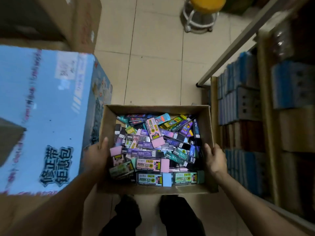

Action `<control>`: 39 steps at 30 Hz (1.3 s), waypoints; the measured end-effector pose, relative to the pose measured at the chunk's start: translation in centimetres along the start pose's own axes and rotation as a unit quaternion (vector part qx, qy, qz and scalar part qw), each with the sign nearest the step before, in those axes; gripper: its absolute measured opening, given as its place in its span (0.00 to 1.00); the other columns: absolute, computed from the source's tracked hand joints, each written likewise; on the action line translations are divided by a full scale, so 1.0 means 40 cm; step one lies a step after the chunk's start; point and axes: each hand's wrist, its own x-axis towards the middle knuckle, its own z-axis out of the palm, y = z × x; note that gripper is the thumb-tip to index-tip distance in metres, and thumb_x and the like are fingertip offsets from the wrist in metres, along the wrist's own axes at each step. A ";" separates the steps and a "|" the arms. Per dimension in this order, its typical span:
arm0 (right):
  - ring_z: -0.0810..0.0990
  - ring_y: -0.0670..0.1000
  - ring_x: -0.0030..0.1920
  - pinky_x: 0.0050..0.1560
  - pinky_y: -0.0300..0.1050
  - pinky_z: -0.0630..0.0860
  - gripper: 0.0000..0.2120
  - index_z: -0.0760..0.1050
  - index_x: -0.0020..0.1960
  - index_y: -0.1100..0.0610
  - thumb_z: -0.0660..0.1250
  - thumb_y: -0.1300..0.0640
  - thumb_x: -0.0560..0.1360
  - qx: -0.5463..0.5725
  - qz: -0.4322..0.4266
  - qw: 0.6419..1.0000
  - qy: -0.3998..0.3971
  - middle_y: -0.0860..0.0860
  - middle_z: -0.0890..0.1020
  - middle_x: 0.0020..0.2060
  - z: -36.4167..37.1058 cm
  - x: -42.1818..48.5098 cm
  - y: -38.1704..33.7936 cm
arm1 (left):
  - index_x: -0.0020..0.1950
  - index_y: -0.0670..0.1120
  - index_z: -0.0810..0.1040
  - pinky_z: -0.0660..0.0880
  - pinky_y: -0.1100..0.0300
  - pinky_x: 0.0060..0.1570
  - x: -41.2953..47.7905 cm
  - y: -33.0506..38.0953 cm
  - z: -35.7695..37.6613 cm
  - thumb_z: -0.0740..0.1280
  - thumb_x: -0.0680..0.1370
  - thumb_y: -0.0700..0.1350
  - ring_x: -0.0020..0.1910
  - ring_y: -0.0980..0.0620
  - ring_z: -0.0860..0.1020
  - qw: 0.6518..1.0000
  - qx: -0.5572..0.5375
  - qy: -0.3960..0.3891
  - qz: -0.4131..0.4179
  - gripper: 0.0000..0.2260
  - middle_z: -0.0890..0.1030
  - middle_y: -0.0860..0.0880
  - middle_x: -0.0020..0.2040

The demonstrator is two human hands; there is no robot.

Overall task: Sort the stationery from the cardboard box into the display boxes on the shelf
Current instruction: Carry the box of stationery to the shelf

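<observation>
Beige tiled floor of a narrow stockroom aisle, blurred frame.

Left grip clamps the left wall of the open brown cardboard box at 9 o'clock: thumb hooked over the rim, fingers hidden outside the wall. Right grip clamps the right wall at 3 o'clock, thumb on the rim, palm flat outside. Both are grasping the box, nothing else.

The box sits mid-aisle just ahead of the person's dark shoes; cannot tell whether it is lifted or resting on the floor. Opening faces straight up. Long axis looks to run 9 to 3, though it is close to square. Inside is a loose heap of flat packaged stationery, pink, purple, teal and green, lying at all angles.

Likely step: carrying or positioning the box for sorting. To do it well, keep the two grips level and opposite, keep the rim horizontal so the heap does not slide, and set it close to the shelf side.

Wooden shelf runs along 3 o'clock, with rows of blue display boxes, well apart from the box. Large light-blue printed carton stands at 9 o'clock, just beside the left grip. Yellow-seated metal stool is at 12 o'clock.
</observation>
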 end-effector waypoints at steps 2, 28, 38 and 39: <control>0.78 0.64 0.51 0.52 0.55 0.74 0.15 0.72 0.57 0.61 0.57 0.50 0.80 -0.003 0.004 1.000 0.006 0.63 0.80 0.49 -0.086 -0.060 -0.076 | 0.33 0.40 0.74 0.66 0.53 0.36 -0.052 0.076 -0.104 0.59 0.80 0.58 0.37 0.41 0.74 1.000 -0.013 0.005 -0.001 0.25 0.74 0.40 0.32; 0.79 0.65 0.49 0.50 0.60 0.76 0.17 0.75 0.53 0.63 0.57 0.49 0.80 0.020 -0.113 0.993 0.007 0.63 0.81 0.47 -0.590 -0.082 -0.808 | 0.32 0.41 0.70 0.63 0.55 0.32 -0.018 0.780 -0.728 0.55 0.79 0.63 0.31 0.44 0.71 0.995 -0.028 0.082 0.053 0.28 0.74 0.42 0.30; 0.78 0.66 0.46 0.45 0.55 0.73 0.17 0.74 0.48 0.66 0.59 0.51 0.80 -0.013 -0.167 0.986 0.025 0.66 0.81 0.44 -0.672 0.260 -1.175 | 0.38 0.35 0.78 0.66 0.54 0.35 0.240 1.125 -0.773 0.56 0.78 0.64 0.36 0.40 0.74 0.990 -0.063 0.117 0.045 0.32 0.78 0.39 0.35; 0.78 0.65 0.46 0.44 0.55 0.73 0.17 0.74 0.47 0.66 0.59 0.51 0.80 -0.013 -0.166 0.986 0.026 0.66 0.81 0.43 -0.669 0.297 -1.211 | 0.38 0.34 0.78 0.65 0.54 0.35 0.278 1.161 -0.776 0.56 0.78 0.64 0.35 0.41 0.74 0.990 -0.062 0.118 0.043 0.32 0.78 0.39 0.35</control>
